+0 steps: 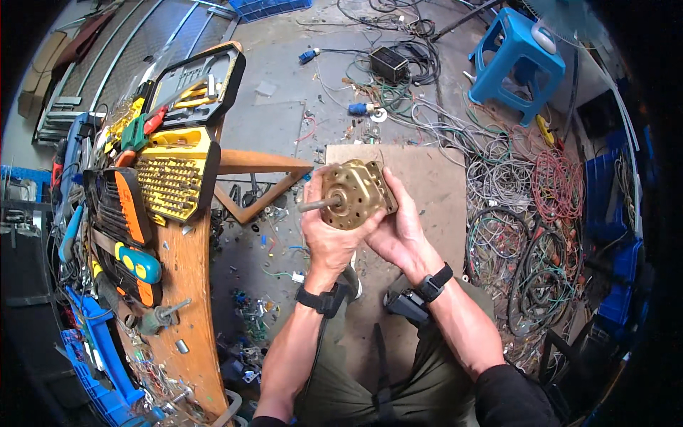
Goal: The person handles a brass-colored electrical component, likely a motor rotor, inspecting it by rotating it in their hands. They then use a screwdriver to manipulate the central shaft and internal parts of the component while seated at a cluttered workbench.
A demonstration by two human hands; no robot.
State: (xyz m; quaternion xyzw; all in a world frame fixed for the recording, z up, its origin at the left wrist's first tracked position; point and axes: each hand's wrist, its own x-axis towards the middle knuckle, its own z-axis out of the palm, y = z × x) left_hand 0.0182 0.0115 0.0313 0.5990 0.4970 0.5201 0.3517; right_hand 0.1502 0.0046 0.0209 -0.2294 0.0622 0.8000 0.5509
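1. Gripping the brass-coloured housing (368, 183) by its left, the left hand (329, 238) curled beneath its shaft (313, 206); the right hand (404, 229) cupped the other side, near the far left corner of the board (430, 171).
2. Either hand loosening could have let it slip; only they seemed to bear it.
3. Contents of the blue crate (107, 364), at the left edge of the worktop (188, 277), were unclear; along its right edge, the yellow case (185, 139) held bits, the black case (230, 91) tools.

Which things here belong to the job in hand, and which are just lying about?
In the job:
brass-coloured metal housing
its protruding rod
left hand and right hand, holding it

Apparently just lying about:
yellow bit case
blue stool
red wire bundle
black box
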